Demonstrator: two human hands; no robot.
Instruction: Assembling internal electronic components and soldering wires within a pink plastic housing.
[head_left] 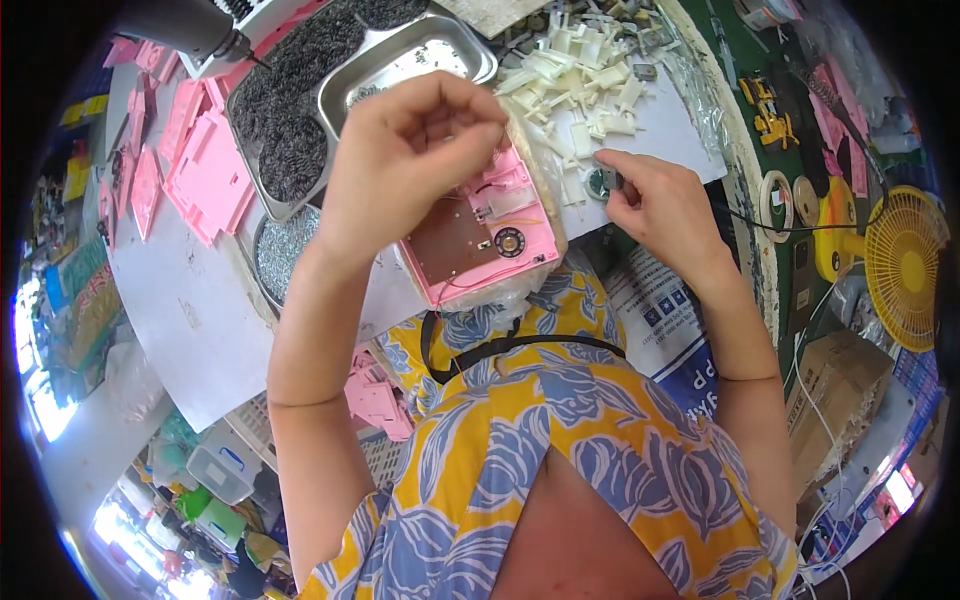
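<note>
A pink plastic housing [540,240] lies in front of me on a clear plastic wrap, with a brown circuit board [450,243], thin wires and a small round dark part [509,242] inside it. Over its far edge hovers my left hand [420,150], thumb and fingers pinched together; whatever they hold is hidden. To the right of the housing, my right hand [665,205] has its thumb and index finger around a small dark grey part [611,179]. Right beside that part is a small round greenish piece [597,186] on the white sheet.
White plastic pieces [575,75] are heaped at the far right. A metal tray of dark springs or screws [290,130] and a shallow steel tray [470,62] stand far left of centre. Pink panels [205,170] lie left, below an electric screwdriver [200,30]. A yellow fan [905,268] stands right.
</note>
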